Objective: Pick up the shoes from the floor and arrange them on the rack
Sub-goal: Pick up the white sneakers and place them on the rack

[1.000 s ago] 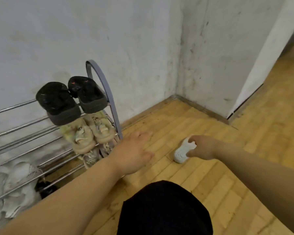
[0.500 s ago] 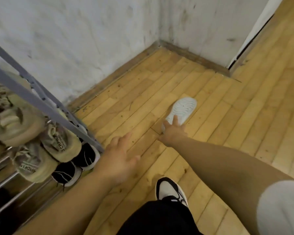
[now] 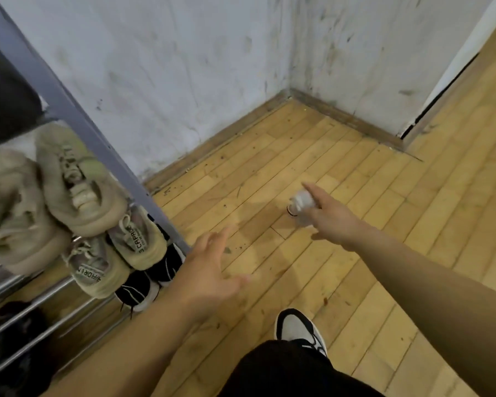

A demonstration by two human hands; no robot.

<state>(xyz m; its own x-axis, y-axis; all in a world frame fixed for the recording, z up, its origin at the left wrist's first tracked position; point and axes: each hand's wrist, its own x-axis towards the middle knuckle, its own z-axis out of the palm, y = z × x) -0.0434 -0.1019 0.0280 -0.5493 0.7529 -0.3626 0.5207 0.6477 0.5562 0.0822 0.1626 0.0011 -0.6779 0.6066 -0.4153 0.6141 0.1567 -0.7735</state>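
A small white shoe (image 3: 300, 203) is blurred and tipped up off the wooden floor (image 3: 370, 196). My right hand (image 3: 331, 222) holds it from the near side, index finger stretched along its top. My left hand (image 3: 212, 270) hovers over the floor with spread fingers, holding nothing, just right of the metal shoe rack (image 3: 78, 121). On the rack sit beige sneakers (image 3: 78, 190), a second beige pair (image 3: 118, 253) one shelf lower, and black-and-white sneakers (image 3: 155, 273) at the bottom.
White scuffed walls meet in a corner (image 3: 289, 90) behind the shoe. A doorway edge (image 3: 430, 101) opens at the right. My own foot in a black-and-white sneaker (image 3: 298, 328) stands on the floor below the hands.
The white shoe lay sole-up on the floor under my right fingertips; now it is tipped up in my right hand. My left hand stayed spread beside the rack. The view shifted right.
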